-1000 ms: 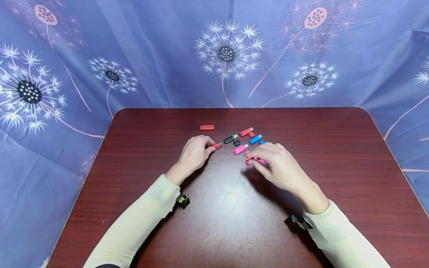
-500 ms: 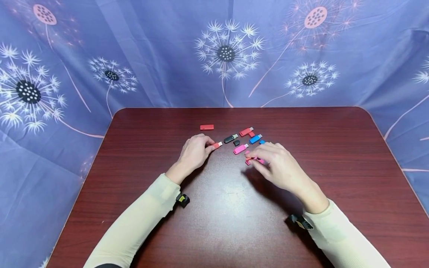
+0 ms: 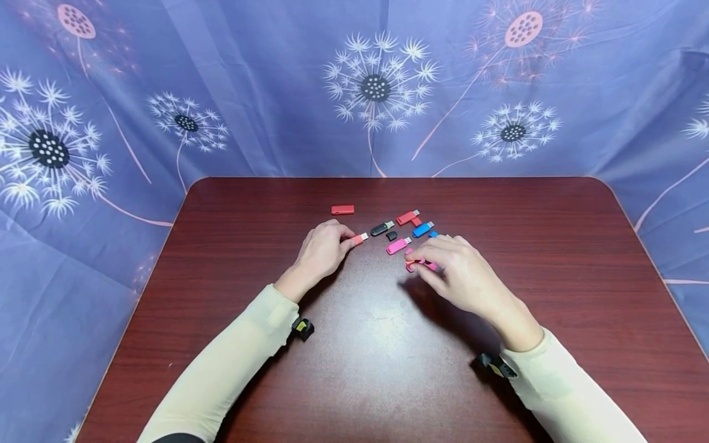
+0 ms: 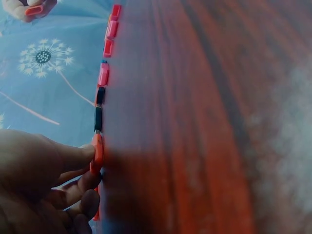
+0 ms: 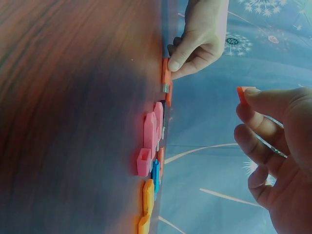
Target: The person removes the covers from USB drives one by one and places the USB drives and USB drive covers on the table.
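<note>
My left hand (image 3: 324,249) pinches an orange-red USB stick (image 3: 359,239) between thumb and fingers, low at the tabletop, its metal plug pointing right. In the left wrist view, the thumb presses the side of this stick (image 4: 98,152). Raised above the table, my right hand (image 3: 460,271) pinches a small orange cap (image 5: 245,93) between thumb and forefinger. Pink pieces lie below that hand, partly covered by it in the head view. Just right of the left hand's stick are a black USB stick (image 3: 381,229), its black cap (image 3: 391,236) and a pink USB stick (image 3: 398,246).
A red stick-like piece (image 3: 342,210) lies farther back. A red USB stick (image 3: 408,217) and a blue USB stick (image 3: 423,229) lie at the back right. The right wrist view also shows a yellow USB stick (image 5: 148,195) and yellow cap (image 5: 144,225). Patterned curtain (image 3: 293,80) surrounds the table.
The left fingers have rolled the orange-red USB stick from edge-on to flat, so the broad face of its plug shows. The right hand with the orange cap has stayed almost still.
</note>
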`<action>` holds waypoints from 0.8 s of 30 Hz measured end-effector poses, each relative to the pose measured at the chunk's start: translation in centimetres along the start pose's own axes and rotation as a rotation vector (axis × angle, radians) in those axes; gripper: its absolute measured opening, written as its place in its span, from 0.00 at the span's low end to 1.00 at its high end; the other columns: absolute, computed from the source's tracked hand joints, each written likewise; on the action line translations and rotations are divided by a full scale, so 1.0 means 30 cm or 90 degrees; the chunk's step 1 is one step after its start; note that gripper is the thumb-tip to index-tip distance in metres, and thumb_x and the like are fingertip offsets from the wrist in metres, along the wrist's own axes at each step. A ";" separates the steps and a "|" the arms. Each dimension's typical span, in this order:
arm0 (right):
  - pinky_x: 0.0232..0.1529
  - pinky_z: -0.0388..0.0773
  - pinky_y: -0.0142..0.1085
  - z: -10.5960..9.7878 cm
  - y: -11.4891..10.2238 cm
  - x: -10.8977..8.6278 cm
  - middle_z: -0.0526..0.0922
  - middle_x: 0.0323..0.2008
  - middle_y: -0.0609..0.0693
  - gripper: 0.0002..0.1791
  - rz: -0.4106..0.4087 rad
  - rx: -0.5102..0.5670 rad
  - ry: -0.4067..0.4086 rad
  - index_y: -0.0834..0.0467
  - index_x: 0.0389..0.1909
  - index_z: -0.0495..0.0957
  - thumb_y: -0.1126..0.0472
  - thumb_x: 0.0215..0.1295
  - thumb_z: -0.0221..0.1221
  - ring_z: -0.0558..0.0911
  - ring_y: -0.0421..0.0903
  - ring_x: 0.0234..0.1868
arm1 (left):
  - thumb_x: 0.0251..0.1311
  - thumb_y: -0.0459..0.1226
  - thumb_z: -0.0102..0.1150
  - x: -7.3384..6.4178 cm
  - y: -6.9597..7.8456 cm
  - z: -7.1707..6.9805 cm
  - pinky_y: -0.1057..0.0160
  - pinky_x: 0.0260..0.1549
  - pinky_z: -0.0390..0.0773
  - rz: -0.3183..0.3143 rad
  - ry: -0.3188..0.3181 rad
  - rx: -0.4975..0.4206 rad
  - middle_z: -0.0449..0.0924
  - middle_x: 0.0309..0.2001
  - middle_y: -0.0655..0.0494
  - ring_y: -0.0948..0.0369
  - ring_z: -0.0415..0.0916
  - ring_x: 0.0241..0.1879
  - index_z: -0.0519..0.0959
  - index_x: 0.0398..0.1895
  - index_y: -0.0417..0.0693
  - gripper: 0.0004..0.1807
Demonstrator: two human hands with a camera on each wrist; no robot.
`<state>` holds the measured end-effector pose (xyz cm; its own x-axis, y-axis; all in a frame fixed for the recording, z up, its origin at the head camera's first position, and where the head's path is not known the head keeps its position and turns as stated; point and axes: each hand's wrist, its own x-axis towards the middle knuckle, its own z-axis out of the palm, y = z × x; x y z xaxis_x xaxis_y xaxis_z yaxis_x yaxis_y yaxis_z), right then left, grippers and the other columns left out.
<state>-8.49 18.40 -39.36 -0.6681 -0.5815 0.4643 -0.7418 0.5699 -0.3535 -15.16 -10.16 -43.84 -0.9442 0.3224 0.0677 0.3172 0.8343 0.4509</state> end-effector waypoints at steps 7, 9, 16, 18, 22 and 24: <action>0.42 0.74 0.46 -0.002 -0.006 0.012 0.89 0.43 0.42 0.09 0.012 -0.005 -0.022 0.51 0.46 0.89 0.61 0.65 0.73 0.85 0.47 0.47 | 0.74 0.42 0.67 0.000 -0.002 -0.002 0.54 0.43 0.80 0.004 -0.001 0.005 0.86 0.42 0.55 0.57 0.80 0.40 0.91 0.48 0.47 0.11; 0.43 0.75 0.47 -0.003 -0.008 0.015 0.89 0.43 0.42 0.09 0.015 -0.005 -0.028 0.51 0.46 0.89 0.61 0.66 0.73 0.86 0.47 0.48 | 0.73 0.42 0.67 0.001 -0.003 -0.001 0.54 0.42 0.80 0.007 0.001 0.006 0.85 0.42 0.55 0.57 0.79 0.39 0.91 0.49 0.47 0.11; 0.45 0.77 0.49 -0.002 -0.009 0.028 0.89 0.44 0.41 0.09 0.011 0.001 -0.036 0.51 0.46 0.89 0.61 0.66 0.73 0.86 0.46 0.47 | 0.73 0.42 0.67 0.002 -0.009 -0.001 0.55 0.41 0.80 0.016 0.005 0.007 0.85 0.42 0.55 0.57 0.79 0.38 0.91 0.49 0.47 0.11; 0.45 0.77 0.50 -0.001 -0.008 0.031 0.89 0.44 0.41 0.09 0.007 0.005 -0.036 0.51 0.46 0.89 0.62 0.66 0.73 0.86 0.46 0.46 | 0.73 0.42 0.67 0.002 -0.010 -0.001 0.54 0.42 0.81 0.020 0.009 0.007 0.86 0.43 0.55 0.57 0.81 0.40 0.91 0.49 0.47 0.11; 0.46 0.79 0.50 0.002 -0.006 0.037 0.90 0.43 0.42 0.09 0.006 0.015 -0.033 0.52 0.46 0.89 0.62 0.66 0.73 0.86 0.46 0.45 | 0.74 0.43 0.66 0.002 -0.014 0.000 0.53 0.46 0.81 0.022 0.013 0.004 0.86 0.45 0.55 0.56 0.83 0.44 0.91 0.50 0.48 0.12; 0.46 0.79 0.50 0.005 -0.007 0.039 0.90 0.43 0.42 0.09 0.008 0.021 -0.032 0.52 0.46 0.89 0.62 0.66 0.73 0.86 0.45 0.45 | 0.74 0.43 0.66 0.000 -0.015 0.000 0.53 0.46 0.81 0.019 0.011 -0.001 0.86 0.46 0.54 0.55 0.83 0.45 0.91 0.51 0.47 0.12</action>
<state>-9.13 17.53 -38.86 -0.6787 -0.6032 0.4189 -0.7344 0.5583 -0.3860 -15.30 -10.53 -44.06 -0.9356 0.3395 0.0966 0.3453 0.8238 0.4496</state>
